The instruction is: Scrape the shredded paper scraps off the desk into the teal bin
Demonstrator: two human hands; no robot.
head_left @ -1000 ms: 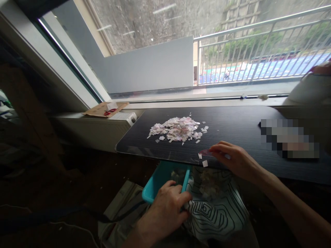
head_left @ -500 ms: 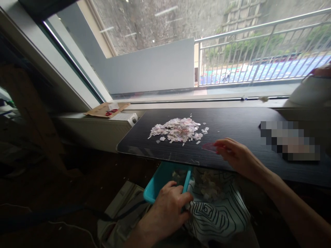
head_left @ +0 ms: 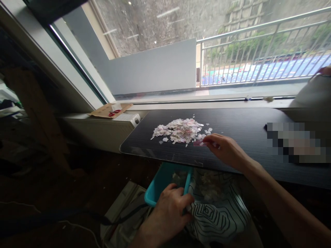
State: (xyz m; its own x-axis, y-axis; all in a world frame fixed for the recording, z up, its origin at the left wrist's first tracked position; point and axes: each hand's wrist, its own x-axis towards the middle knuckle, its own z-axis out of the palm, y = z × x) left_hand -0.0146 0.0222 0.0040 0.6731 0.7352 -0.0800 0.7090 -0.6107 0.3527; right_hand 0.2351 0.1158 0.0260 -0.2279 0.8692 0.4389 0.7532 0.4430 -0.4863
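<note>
On the dark tabletop lies a heap of small pale paper-like scraps (head_left: 182,130), with loose bits around it. My right hand (head_left: 223,148) pinches a thin, translucent pink flat piece (head_left: 199,142), whose tip reaches the heap's near right edge. Below the table edge, my left hand (head_left: 173,205) is closed around the near right rim of a turquoise plastic bin (head_left: 152,194). Some scraps lie inside the bin. Beside it, a pale cloth with black spiral lines (head_left: 219,220) carries more scraps (head_left: 212,186) in shadow; whether my left fingers also grip the cloth I cannot tell.
The black table (head_left: 240,124) stands against a window. A blurred-out object (head_left: 292,143) lies at its right. To the left, red-handled scissors (head_left: 115,112) rest on brown cardboard (head_left: 100,111) near a white radiator (head_left: 126,117). A white cable (head_left: 80,225) crosses the dark floor.
My right hand has moved left with the pink piece, bringing it up to the heap. My left hand stays on the bin rim. The view has shifted slightly.
</note>
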